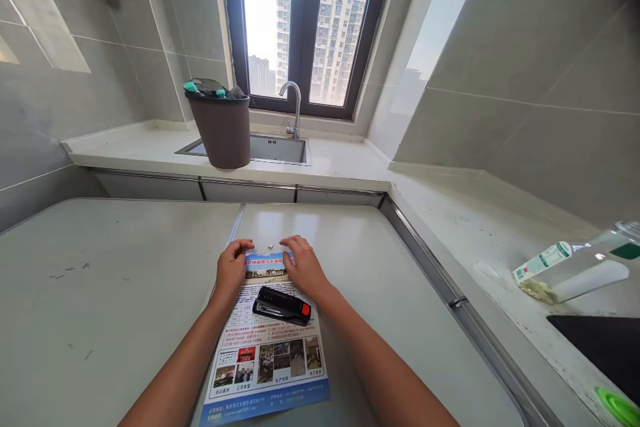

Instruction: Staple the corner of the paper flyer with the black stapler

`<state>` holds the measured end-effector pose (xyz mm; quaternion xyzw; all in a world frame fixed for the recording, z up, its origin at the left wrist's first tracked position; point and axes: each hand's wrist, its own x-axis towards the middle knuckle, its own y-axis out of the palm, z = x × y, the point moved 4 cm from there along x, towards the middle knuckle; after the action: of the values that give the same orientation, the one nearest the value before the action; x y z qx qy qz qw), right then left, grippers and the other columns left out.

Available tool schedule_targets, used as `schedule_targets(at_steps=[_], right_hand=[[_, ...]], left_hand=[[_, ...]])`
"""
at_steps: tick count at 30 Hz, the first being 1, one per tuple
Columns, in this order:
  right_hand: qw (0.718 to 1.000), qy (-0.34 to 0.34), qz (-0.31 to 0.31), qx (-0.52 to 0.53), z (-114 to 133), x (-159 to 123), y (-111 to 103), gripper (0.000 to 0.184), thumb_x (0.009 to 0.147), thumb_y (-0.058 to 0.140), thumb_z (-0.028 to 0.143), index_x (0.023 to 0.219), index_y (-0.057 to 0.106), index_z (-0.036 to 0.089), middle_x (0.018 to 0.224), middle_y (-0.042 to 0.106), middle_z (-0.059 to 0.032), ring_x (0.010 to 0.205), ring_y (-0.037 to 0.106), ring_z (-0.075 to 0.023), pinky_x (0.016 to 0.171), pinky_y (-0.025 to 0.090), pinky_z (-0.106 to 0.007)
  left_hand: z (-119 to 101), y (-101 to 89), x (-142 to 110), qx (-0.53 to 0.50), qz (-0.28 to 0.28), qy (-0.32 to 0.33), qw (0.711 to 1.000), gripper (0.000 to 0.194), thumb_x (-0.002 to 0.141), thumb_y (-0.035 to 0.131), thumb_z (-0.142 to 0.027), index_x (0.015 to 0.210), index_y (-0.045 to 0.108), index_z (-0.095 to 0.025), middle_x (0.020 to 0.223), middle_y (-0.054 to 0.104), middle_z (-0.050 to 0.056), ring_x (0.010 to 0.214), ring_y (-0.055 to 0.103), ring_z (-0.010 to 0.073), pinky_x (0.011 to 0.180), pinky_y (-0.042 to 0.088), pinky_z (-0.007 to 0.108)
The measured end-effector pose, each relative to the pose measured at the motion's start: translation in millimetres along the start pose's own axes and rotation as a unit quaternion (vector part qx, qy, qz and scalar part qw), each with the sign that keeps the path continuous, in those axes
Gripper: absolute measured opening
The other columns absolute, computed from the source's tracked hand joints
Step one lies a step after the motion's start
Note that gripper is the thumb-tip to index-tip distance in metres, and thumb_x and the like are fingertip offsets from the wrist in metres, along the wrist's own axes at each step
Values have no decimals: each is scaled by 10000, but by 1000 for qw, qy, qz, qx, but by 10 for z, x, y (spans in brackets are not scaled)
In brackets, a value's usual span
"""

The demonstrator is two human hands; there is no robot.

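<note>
A printed flyer [273, 340] with blue bands and small photos lies flat on the pale table. Across its middle rests a black stapler [283, 305] with a red button, and neither hand touches it. My left hand [233, 270] is at the flyer's upper left corner, fingers bent loosely and apart. At the upper right corner is my right hand [304, 267], its thumb over the paper's edge and its fingers spread. Between the fingertips, just beyond the flyer's top edge, a tiny whitish piece [271, 246] lies on the table; its kind is too small to tell.
A brown bin [223, 130] with dark bags stands on the far counter, partly over the sink [280, 149] with its faucet [297, 107]. To the right, a clear plastic bottle [580, 267] lies on the side counter [450, 213]. Dark flecks [70, 271] mark the table's left side.
</note>
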<state>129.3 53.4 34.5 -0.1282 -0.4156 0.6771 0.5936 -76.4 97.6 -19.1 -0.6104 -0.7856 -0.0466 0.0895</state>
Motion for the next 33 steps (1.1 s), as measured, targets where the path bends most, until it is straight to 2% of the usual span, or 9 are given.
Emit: schedule_targets(at_steps=[2, 4, 5, 8, 11, 14, 21, 26, 33], right_hand=[[999, 2, -8, 47, 29, -258, -190, 238, 1030, 430, 274, 1045, 660, 213, 1073, 666, -76, 1036, 597, -201, 931, 477, -352], [997, -23, 28, 64, 71, -524, -276, 172, 986, 579, 373, 1046, 654, 230, 1063, 644, -51, 1032, 583, -204, 911, 474, -334], [996, -32, 50, 59, 86, -638, -283, 246, 918, 686, 405, 1094, 644, 239, 1084, 636, -46, 1041, 576, -213, 901, 474, -332], [994, -44, 94, 24, 108, -835, -213, 349, 784, 808, 298, 1082, 633, 247, 1074, 634, -32, 993, 579, -216, 846, 469, -318], [994, -45, 95, 4, 117, -837, -129, 245, 786, 741, 162, 986, 627, 246, 1007, 640, -17, 926, 579, -205, 788, 446, -305], [995, -42, 82, 22, 108, -770, -100, 302, 765, 738, 120, 1015, 628, 251, 1022, 648, -24, 965, 570, -223, 797, 443, -316], [980, 21, 108, 164, -50, -737, -231, 320, 871, 632, 177, 1173, 672, 274, 1213, 644, -57, 1140, 526, -248, 1002, 433, -415], [939, 133, 120, 294, -200, -756, -264, 282, 889, 593, 328, 1120, 743, 269, 1213, 663, -55, 1061, 575, -240, 981, 445, -407], [865, 239, 114, 425, -305, -773, -105, 353, 724, 730, 354, 1036, 788, 199, 842, 682, -37, 775, 596, -199, 747, 471, -338]], left_hand=[[10, 6, 2, 7, 3, 4, 1000, 284, 626, 495, -180, 829, 694, -191, 1111, 719, 98, 1129, 642, 283, 1077, 434, 452], [15, 15, 0, 18, 4, 10, 1000, 286, 628, 492, -174, 824, 699, -192, 1096, 723, 96, 1112, 646, 285, 1074, 433, 454], [15, 19, -2, 24, 5, 14, 1000, 286, 631, 491, -171, 822, 702, -194, 1093, 723, 94, 1106, 646, 284, 1072, 431, 451], [8, 24, -12, 43, 4, 28, 999, 289, 636, 478, -163, 815, 701, -202, 1094, 722, 83, 1101, 643, 273, 1063, 434, 430], [-5, 25, -24, 63, 7, 36, 997, 293, 639, 463, -155, 812, 693, -207, 1071, 725, 74, 1090, 646, 267, 1037, 447, 421], [-28, 34, -35, 89, 15, 45, 995, 311, 637, 451, -138, 814, 696, -210, 1059, 725, 69, 1075, 644, 266, 1010, 453, 419], [-71, 65, -64, 120, 23, 59, 991, 329, 647, 426, -111, 824, 683, -215, 1058, 716, 62, 1088, 634, 249, 1005, 448, 399], [-92, 79, -88, 124, 19, 56, 990, 329, 652, 421, -98, 821, 679, -212, 1046, 710, 62, 1076, 636, 245, 989, 454, 392], [-88, 81, -87, 105, 10, 51, 993, 326, 642, 430, -87, 801, 688, -209, 1034, 711, 68, 1060, 633, 253, 985, 455, 401]])
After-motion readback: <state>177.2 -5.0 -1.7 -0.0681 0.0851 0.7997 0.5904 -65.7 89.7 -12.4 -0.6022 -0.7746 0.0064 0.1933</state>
